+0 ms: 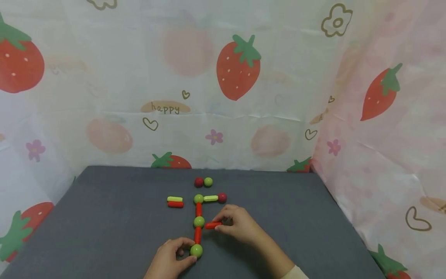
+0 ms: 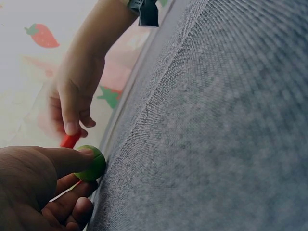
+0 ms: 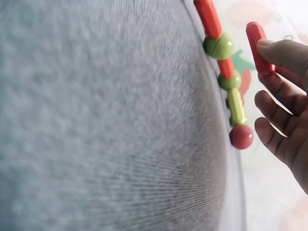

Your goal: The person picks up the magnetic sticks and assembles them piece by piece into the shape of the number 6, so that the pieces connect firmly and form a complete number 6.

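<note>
A chain of balls and rods runs away from me on the dark table. My left hand [image 1: 170, 259] holds its nearest green ball [image 1: 196, 251] between thumb and fingers. From that ball a red rod [image 1: 198, 235] leads to the middle green ball [image 1: 199, 222], and another red rod [image 1: 199, 209] continues to the far green ball [image 1: 198, 199]. A yellow-green rod [image 1: 210, 198] branches right there, ending in a dark red ball [image 1: 222, 197]. My right hand [image 1: 241, 225] pinches a loose red rod [image 3: 259, 48], its free end close to the right of the middle ball.
Left of the chain, a yellow-green rod [image 1: 175, 199] and a red rod [image 1: 175, 204] lie side by side. Beyond the chain sit a dark red ball [image 1: 199, 182] and a green ball [image 1: 208, 181]. Strawberry-patterned cloth [image 1: 195, 143] hangs behind the dark tabletop [image 1: 115, 217].
</note>
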`<state>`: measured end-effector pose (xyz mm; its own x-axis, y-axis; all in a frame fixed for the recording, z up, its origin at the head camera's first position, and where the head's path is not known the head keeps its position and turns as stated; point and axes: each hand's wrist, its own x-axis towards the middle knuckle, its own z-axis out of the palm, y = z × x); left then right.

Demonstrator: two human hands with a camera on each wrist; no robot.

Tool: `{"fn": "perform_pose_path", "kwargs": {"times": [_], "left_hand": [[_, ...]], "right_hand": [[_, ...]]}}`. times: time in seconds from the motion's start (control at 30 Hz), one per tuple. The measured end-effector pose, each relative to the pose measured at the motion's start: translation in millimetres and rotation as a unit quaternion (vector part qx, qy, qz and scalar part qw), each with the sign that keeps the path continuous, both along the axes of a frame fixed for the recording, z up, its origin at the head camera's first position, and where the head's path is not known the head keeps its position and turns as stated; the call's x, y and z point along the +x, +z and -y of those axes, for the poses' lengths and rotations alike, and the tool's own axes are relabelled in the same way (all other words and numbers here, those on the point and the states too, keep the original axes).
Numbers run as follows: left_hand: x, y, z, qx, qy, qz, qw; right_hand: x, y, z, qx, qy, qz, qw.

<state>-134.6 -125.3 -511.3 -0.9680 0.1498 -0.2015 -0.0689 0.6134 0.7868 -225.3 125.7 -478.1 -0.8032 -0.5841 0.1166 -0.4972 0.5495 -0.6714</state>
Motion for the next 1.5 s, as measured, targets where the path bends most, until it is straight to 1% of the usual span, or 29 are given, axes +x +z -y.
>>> {"fn": "perform_pose_path", "kwargs": {"times": [0.1, 0.3, 0.57, 0.87, 1.17, 1.5], "left_hand": [[-0.6, -0.9, 0.4, 0.002, -0.003, 0.003, 1.0], [-0.7, -1.6, 1.0, 0.004, -0.004, -0.001, 1.0], [0.0, -0.8, 1.5, 0.007, -0.007, -0.006, 0.9999], [0.9, -1.8, 1.1, 0.006, 0.001, -0.01, 0.9999], [2.4, -1.4, 1.2, 0.011, 0.001, -0.022, 0.9997], [2.2, -1.2, 0.9, 0.017, -0.002, -0.019, 0.9997]], "right_hand": [[-5.7, -3.9, -0.3, 0.004, -0.012, 0.003, 0.9999], [-14.9, -8.4, -0.2, 0.015, -0.03, -0.005, 0.9994], [-22.3, -11.5, 3.6, 0.037, -0.034, 0.004, 0.9987], [-28.8, -18.4, 11.5, 0.042, -0.037, 0.036, 0.9978], [-29.5, -19.1, 17.1, 0.042, -0.036, 0.041, 0.9976], [-27.8, -19.0, 19.7, 0.042, -0.037, 0.044, 0.9975]]}}
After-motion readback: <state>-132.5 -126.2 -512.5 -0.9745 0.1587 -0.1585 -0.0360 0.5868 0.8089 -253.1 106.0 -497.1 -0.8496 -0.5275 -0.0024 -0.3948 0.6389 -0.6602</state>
